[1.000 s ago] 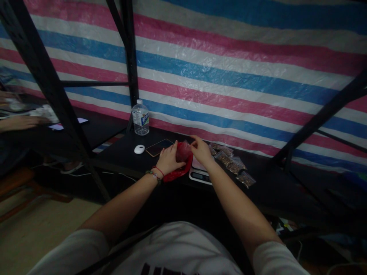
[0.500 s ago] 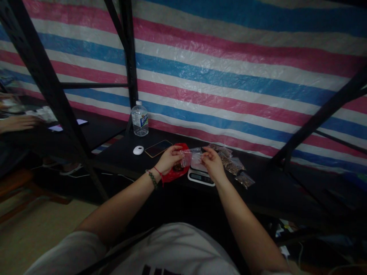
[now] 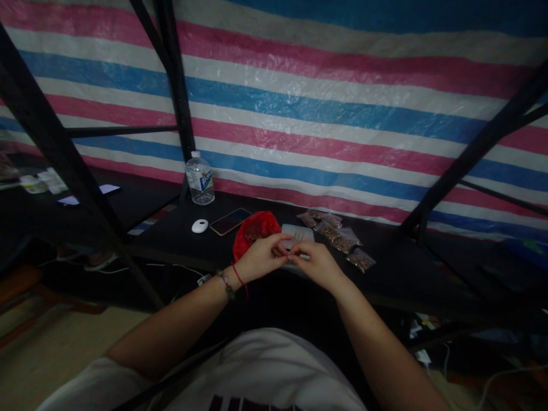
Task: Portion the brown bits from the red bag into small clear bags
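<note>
My left hand [image 3: 259,262] and my right hand [image 3: 314,264] meet fingertip to fingertip above the near edge of the black table [image 3: 398,268]. Both pinch a small clear bag [image 3: 295,255], which the fingers mostly hide. Just behind my left hand lies an open red bag [image 3: 256,229] with brown pieces in it. A white scale [image 3: 298,234] sits behind the fingertips. To the right of the scale lie several small clear bags filled with brown pieces [image 3: 340,240].
A water bottle [image 3: 200,178], a white mouse [image 3: 199,226] and a phone [image 3: 230,221] lie left of the red bag. Black frame posts [image 3: 173,85] rise on both sides. A striped tarp [image 3: 342,108] hangs behind. Another table [image 3: 85,197] stands at the left.
Both hands pulled back from the red bag and scale toward me and came together on the small clear bag. The other person's hand at the far left has gone from view.
</note>
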